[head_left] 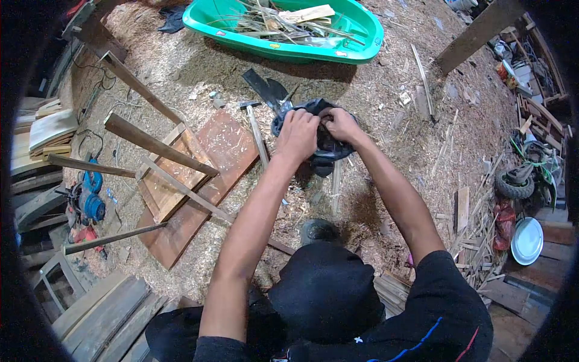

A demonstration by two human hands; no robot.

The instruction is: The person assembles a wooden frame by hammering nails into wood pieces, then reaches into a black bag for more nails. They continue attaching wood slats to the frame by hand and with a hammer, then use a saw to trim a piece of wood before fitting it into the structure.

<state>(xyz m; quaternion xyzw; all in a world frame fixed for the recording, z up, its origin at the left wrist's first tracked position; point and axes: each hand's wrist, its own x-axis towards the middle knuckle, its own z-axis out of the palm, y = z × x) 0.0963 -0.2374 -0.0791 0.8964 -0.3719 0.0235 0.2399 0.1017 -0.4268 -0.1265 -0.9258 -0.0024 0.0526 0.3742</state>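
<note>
A dark bag-like container (330, 148) with an open top stands on the shavings-covered floor in front of me. My left hand (298, 133) is at its upper left rim, back of the hand up, fingers bent over the dark edge. At its upper right, my right hand (339, 125) is closed, with the fingertips curled inward at the rim. What the fingertips touch is too small to make out. Beside the container on the left lie a dark flat blade-like piece (260, 87) and a hammer (258, 133) with a wooden handle.
A green tub (277, 49) of wood scraps stands ahead. An upturned wooden stool (175, 172) rests on a reddish board (232, 142) at left. Blue power tools (92, 193) lie farther left. A wooden post (476, 39), sticks and a white plate (527, 241) are at right.
</note>
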